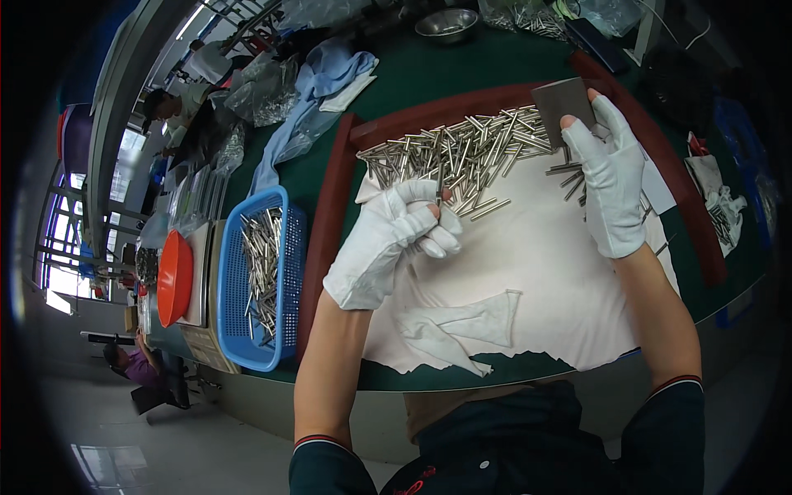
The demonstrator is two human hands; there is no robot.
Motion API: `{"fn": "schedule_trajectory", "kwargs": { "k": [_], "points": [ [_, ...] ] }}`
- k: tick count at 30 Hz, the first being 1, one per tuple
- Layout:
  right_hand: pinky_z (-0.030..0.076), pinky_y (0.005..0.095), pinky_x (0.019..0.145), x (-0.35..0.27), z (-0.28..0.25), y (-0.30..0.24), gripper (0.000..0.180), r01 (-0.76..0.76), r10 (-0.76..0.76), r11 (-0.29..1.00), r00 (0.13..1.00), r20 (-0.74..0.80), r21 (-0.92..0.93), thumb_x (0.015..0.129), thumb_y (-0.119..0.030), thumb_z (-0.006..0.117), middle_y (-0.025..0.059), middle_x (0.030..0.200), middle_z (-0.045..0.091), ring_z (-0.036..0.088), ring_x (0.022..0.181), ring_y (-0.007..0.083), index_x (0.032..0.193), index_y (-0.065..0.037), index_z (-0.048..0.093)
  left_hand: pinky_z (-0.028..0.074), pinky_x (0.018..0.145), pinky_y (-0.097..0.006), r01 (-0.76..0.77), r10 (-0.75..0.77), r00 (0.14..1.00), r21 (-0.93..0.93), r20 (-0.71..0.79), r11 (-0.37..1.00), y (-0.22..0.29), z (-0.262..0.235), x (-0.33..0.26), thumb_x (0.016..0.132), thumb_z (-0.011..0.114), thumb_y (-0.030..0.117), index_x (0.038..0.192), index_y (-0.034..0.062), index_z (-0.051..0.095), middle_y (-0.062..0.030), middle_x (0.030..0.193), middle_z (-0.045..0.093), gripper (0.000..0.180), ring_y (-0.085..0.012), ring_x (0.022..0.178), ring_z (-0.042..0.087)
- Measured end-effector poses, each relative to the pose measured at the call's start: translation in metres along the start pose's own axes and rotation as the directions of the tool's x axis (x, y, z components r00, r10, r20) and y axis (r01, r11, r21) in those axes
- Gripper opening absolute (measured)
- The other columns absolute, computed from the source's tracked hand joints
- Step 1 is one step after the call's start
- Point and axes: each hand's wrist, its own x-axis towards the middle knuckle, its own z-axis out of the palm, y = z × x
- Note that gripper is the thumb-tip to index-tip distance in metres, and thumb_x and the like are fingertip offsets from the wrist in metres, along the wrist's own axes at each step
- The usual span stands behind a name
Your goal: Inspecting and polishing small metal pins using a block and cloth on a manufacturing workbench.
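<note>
My left hand (pixel 373 252), in a white glove with bare fingertips, pinches a slim metal pin (pixel 440 176) that points upward. It hovers over a pale cloth (pixel 544 272), in front of a heap of shiny metal pins (pixel 487 148). To the right, my right hand (pixel 615 190), gloved the same way, grips a flat grey plate (pixel 558 107) by its right edge with thumb and finger. Several pins (pixel 569 175) lie partly hidden behind that hand. Nearer to me, a white crumpled cloth piece (pixel 474 323) rests on the pale cloth.
Dark red rails (pixel 326 239) border the work area. Left of them stands a blue basket (pixel 231 280) with pins inside, then a red bowl (pixel 175 279). A blue cloth (pixel 330 70) and metal bowl (pixel 446 25) are at the back. Other people sit far left.
</note>
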Motion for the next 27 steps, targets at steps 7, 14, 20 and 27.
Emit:
{"fn": "schedule_trajectory", "kwargs": {
  "k": [7,14,20,27],
  "points": [
    [0.047,0.0209,0.074,-0.018,0.010,0.001,0.069,0.012,-0.004,0.996,0.995,0.096,-0.084,0.076,-0.019,0.075,0.0098,0.108,0.056,0.055,0.088,0.0095,0.130,0.006,0.041,0.052,0.064,-0.022,0.136,-0.086,0.985,-0.367,0.150,0.920,-0.028,-0.043,-0.015,0.089,0.050,0.006,0.123,-0.0050,0.045,-0.0127,0.084,0.060,0.036,-0.0162,0.069,0.063],
    [0.040,0.0281,0.095,-0.024,0.013,0.004,0.071,-0.082,0.108,0.985,0.979,0.174,-0.150,0.080,-0.022,0.073,0.0130,0.123,0.048,0.050,0.109,0.0167,0.134,0.005,0.036,0.050,0.064,-0.017,0.136,-0.079,0.987,-0.471,0.139,0.871,-0.039,-0.060,-0.019,0.082,0.066,0.005,0.124,-0.0030,0.048,-0.0105,0.089,0.060,0.047,-0.0142,0.080,0.062],
    [0.036,0.0290,0.100,-0.023,0.014,0.004,0.071,-0.101,0.127,0.983,0.977,0.172,-0.152,0.080,-0.025,0.072,0.0125,0.127,0.047,0.047,0.116,0.0179,0.134,0.005,0.037,0.053,0.061,-0.021,0.171,-0.171,0.985,-0.327,0.028,0.929,-0.025,-0.052,-0.024,0.081,0.067,0.010,0.125,-0.0021,0.047,-0.0134,0.086,0.065,0.050,-0.0163,0.067,0.066],
    [0.037,0.0299,0.100,-0.022,0.014,0.007,0.071,-0.098,0.129,0.980,0.976,0.178,-0.174,0.080,-0.026,0.072,0.0133,0.127,0.047,0.047,0.117,0.0190,0.134,0.004,0.038,0.053,0.060,-0.023,0.127,-0.111,0.992,-0.402,0.064,0.907,-0.033,-0.057,-0.022,0.082,0.066,0.011,0.125,-0.0030,0.046,-0.0136,0.084,0.066,0.050,-0.0174,0.069,0.067]
  ]
}}
